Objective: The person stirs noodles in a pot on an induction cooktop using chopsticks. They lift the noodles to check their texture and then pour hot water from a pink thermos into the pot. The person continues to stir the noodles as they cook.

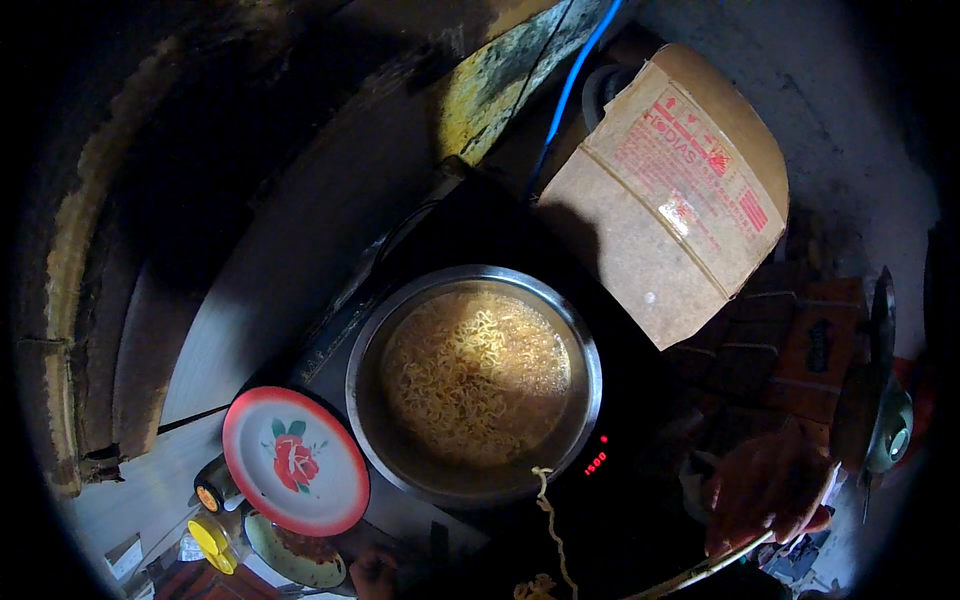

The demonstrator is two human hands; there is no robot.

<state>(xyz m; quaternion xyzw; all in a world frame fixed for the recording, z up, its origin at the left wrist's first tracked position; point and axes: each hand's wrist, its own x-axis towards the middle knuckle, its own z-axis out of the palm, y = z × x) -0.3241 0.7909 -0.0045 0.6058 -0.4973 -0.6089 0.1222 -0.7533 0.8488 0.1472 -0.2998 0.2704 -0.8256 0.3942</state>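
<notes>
A wide steel pot (474,498) stands on a dark induction cooker (630,420) with red lit digits. Wavy instant noodles (480,345) lie in brownish broth inside it, brightest under a patch of light. My left hand (373,574) shows dimly at the bottom edge, beside a stained pale-green enamel bowl (296,553); its grip is unclear. At the lower right, in shadow, is what looks like my right hand (765,487). A thin pale strip (720,561) runs up to it; whether it is held cannot be made out.
A red-rimmed enamel plate (296,461) with a rose sits left of the pot, near yellow lids (212,544) and a dark bottle (217,484). A cardboard sheet (664,202) stands behind right. A blue cable (574,82) hangs behind. A twisted cord (553,525) dangles before the pot.
</notes>
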